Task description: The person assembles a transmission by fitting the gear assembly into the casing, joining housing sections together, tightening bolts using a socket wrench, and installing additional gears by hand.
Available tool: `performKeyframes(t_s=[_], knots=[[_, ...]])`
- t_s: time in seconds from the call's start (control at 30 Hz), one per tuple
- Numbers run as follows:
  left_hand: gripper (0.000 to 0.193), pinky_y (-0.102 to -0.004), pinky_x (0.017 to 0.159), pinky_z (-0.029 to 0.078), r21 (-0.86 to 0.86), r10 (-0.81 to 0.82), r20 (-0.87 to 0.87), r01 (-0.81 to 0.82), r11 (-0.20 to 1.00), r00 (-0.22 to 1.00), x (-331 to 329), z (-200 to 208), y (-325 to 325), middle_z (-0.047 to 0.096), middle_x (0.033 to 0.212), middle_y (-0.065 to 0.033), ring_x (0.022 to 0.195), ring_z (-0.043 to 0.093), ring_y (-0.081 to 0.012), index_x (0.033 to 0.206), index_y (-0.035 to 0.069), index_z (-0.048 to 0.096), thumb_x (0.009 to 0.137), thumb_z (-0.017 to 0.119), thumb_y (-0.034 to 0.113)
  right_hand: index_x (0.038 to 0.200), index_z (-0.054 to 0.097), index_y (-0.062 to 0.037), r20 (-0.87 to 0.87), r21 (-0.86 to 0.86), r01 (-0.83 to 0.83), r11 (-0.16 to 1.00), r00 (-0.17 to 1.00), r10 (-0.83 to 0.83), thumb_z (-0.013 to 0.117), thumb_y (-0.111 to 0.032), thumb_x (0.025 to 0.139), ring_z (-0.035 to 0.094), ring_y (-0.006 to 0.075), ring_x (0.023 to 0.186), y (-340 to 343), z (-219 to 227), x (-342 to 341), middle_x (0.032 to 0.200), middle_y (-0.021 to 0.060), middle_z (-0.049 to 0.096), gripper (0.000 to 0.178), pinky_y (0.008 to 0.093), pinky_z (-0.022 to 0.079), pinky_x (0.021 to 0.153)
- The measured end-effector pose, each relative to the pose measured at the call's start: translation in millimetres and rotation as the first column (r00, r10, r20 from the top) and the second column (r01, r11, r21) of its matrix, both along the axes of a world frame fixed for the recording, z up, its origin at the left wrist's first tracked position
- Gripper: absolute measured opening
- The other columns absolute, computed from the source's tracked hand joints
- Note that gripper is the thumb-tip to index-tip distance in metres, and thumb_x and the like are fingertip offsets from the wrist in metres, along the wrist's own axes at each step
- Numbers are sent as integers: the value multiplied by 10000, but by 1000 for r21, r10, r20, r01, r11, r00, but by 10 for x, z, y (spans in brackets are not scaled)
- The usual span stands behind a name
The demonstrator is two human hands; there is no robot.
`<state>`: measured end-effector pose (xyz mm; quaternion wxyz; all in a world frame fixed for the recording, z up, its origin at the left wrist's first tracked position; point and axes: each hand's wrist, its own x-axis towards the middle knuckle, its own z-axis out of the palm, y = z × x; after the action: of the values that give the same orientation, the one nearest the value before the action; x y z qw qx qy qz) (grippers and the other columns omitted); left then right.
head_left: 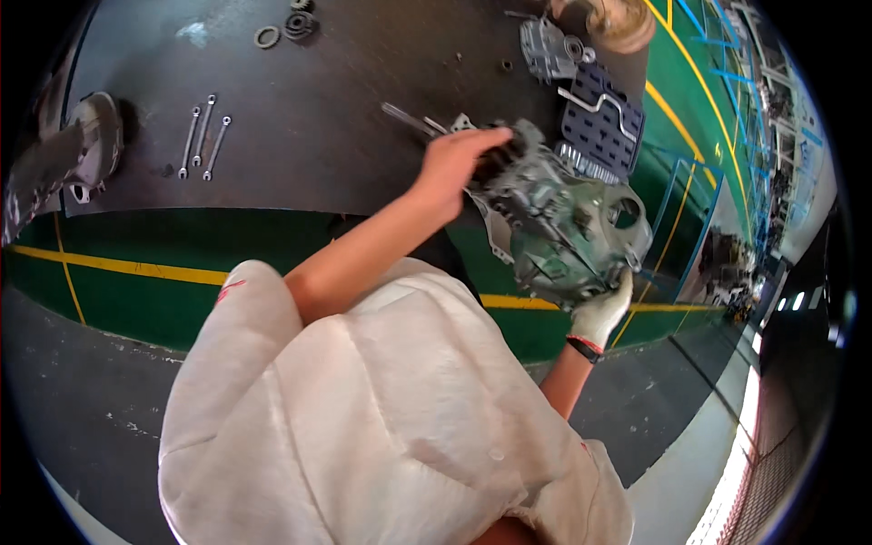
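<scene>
A grey metal gearbox housing (568, 222) is tilted at the table's near right edge, with both my hands on it. My bare left hand (454, 168) lies over its upper left end, fingers hooked across the edge beside some dark inner parts; the fingertips are partly hidden and blurred. In a white glove with a red cuff, my right hand (604, 309) grips the housing's lower right rim from below, and its fingers are mostly behind the metal. A thin metal rod (409, 119) sticks out on the table just beyond my left hand.
On the dark table (318, 118) lie three wrenches (204, 132), a metal ring (266, 37) and gears (300, 24). A large casing (95, 141) stands far left. Right of the housing are a black tool tray (595, 136), a bent bar (627, 118) and a smaller casting (545, 50).
</scene>
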<state>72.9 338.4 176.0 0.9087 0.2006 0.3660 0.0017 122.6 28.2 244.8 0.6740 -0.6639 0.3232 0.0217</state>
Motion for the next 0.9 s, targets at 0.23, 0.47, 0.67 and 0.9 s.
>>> performKeyframes(t_s=[0.23,0.47,0.67,0.9], knots=[[309,-348,943,476,78,33,-364,-5,997,931,-451,-607,-2,691,1010,-54,991,645,-176,1034,107,682,886,765,364,1020,649,-134,-183,57,-8,998,983,19,643,-356,965,541,140,521,-51,-621,187,895,14,680,228,268,344,393],[233,-331,908,476,107,25,-447,25,994,894,-143,-1050,137,685,994,-30,965,639,-155,998,108,674,903,748,306,1107,652,12,-215,78,18,997,977,0,649,-258,944,633,197,638,120,-945,323,925,127,686,315,299,462,464],[168,-315,844,473,115,-47,-495,119,986,868,66,-1282,83,687,948,-12,904,638,-137,955,109,676,901,743,253,1194,651,-49,-249,39,146,989,959,-132,695,-329,927,639,221,718,121,-1025,314,973,92,690,389,357,520,573],[181,-298,823,487,184,-41,-530,162,969,847,198,-1225,92,700,938,-29,869,655,-149,956,86,686,906,736,252,1181,637,-12,-315,-21,56,998,947,-60,653,-347,961,606,134,641,111,-901,278,964,99,691,402,247,420,478]])
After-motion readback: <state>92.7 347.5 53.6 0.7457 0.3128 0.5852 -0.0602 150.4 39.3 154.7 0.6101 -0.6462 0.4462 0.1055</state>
